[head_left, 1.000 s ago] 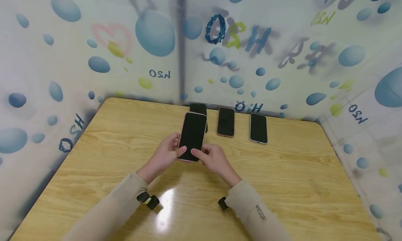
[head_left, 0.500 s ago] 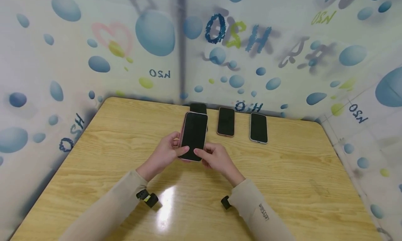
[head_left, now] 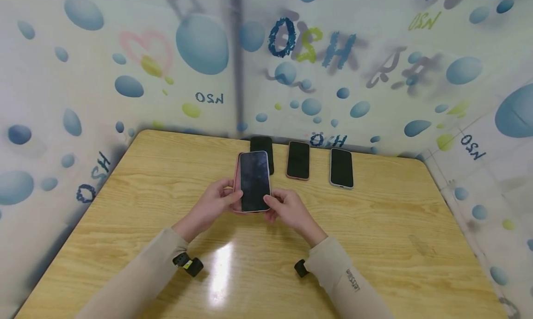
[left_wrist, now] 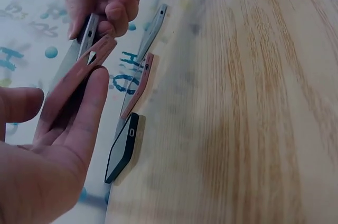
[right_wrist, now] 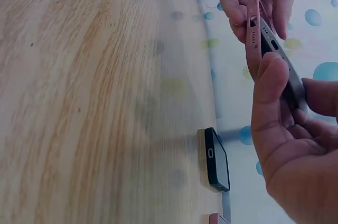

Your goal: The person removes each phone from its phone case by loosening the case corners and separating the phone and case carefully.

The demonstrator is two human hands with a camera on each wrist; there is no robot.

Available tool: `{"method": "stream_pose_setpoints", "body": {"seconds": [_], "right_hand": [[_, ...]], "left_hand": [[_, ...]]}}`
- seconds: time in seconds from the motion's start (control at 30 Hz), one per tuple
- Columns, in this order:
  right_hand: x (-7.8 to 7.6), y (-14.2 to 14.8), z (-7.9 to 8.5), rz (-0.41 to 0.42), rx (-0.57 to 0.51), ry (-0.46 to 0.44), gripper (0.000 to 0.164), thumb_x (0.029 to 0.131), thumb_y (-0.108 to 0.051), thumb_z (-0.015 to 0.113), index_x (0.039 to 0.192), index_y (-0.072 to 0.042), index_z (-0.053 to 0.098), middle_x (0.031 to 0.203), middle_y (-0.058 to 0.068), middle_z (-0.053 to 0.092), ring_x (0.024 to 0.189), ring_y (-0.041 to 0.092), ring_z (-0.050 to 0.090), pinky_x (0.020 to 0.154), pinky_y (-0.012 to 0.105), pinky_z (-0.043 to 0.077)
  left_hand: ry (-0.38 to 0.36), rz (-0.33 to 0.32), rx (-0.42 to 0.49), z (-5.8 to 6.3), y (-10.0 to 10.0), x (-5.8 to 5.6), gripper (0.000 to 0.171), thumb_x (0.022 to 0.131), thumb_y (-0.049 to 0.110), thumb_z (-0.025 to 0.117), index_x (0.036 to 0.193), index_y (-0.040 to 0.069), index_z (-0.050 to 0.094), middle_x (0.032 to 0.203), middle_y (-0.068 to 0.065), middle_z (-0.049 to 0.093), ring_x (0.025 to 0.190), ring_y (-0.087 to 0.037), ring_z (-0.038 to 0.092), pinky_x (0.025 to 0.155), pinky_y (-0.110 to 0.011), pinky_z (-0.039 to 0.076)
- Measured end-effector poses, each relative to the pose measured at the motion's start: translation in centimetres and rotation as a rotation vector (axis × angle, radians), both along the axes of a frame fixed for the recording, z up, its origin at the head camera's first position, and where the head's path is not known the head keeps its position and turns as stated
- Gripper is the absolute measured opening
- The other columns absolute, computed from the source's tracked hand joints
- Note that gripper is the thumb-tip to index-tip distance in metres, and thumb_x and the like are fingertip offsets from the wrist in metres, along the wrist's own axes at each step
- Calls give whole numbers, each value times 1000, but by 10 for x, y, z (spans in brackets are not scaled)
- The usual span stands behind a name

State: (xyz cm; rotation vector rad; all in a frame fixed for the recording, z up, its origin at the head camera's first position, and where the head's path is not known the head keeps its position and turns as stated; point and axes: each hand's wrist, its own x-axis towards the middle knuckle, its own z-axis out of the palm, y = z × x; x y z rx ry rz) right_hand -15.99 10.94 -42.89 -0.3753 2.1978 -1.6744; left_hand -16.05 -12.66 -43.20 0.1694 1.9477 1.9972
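My left hand [head_left: 207, 209] grips a pink phone case [left_wrist: 71, 81] along its left side, thumb over the edge. With my right hand [head_left: 293, 215] I pinch the lower right edge of a dark-screened smartphone [head_left: 255, 180]. The phone lies askew over the case, its left side in line with a strip of pink showing beyond it. In the right wrist view, the case's bottom end [right_wrist: 254, 28] stands apart from the phone's bottom edge [right_wrist: 288, 73], with a gap between them. Both are held up above the table, screen toward the head camera.
Along the back of the wooden table [head_left: 374, 245] lie a black phone [head_left: 262, 144], partly covered by the held one, a pink-edged phone [head_left: 298, 160] and a white-edged phone [head_left: 341, 168]. A patterned wall covering [head_left: 354, 78] rises right behind them. Wrist cameras [head_left: 193, 266] sit at both cuffs.
The phone has come out of line with the pink case: first it lay over it, now it sits shifted right and the case shows at left. My hands have moved slightly apart.
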Motion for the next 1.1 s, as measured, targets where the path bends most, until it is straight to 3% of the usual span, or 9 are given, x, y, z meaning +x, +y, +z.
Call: {"method": "stream_pose_setpoints", "body": {"seconds": [0.17, 0.27, 0.4, 0.63, 0.93, 1.1], "right_hand": [[0, 2, -1, -28, -25, -22, 24, 109, -12, 52, 103, 7, 66, 76, 13, 71, 64, 16, 67, 66, 41, 62], [1, 2, -2, -36, -31, -23, 25, 109, -11, 52, 109, 9, 66, 79, 17, 71, 65, 16, 66, 66, 39, 62], [1, 3, -5, -56, -26, -27, 25, 109, -10, 52, 112, 10, 67, 82, 22, 70, 65, 16, 66, 66, 39, 62], [2, 5, -6, -87, -14, -23, 25, 109, -9, 51, 115, 9, 67, 79, 13, 69, 63, 15, 64, 66, 40, 62], [4, 5, -5, -103, -15, -30, 25, 109, -9, 51, 112, 10, 66, 77, 12, 70, 64, 14, 64, 63, 30, 60], [5, 6, -6, -116, -9, -33, 24, 109, -8, 50, 111, 10, 66, 76, 13, 70, 64, 14, 64, 63, 30, 60]], "left_hand": [[7, -74, 8, 1, -8, 0, 36, 110, 5, 43, 138, -18, 45, 120, -30, 67, 93, -17, 72, 84, -35, 62], [-3, -80, 5, 0, -10, 1, 35, 110, 6, 42, 136, -17, 46, 119, -30, 68, 94, -18, 72, 84, -34, 61], [-19, -70, -14, 0, -14, 2, 33, 110, 6, 42, 134, -16, 47, 118, -28, 68, 94, -18, 72, 84, -33, 61], [-21, -48, -34, -2, -21, 2, 36, 110, 4, 42, 139, -17, 43, 121, -31, 66, 96, -17, 71, 84, -33, 61], [-15, 11, -68, -2, -30, 2, 40, 110, 5, 42, 144, -17, 40, 130, -36, 60, 101, -17, 70, 88, -33, 61], [-18, 45, -110, -1, -37, 0, 44, 110, 5, 42, 148, -18, 36, 135, -38, 56, 108, -22, 68, 91, -32, 59]]}}
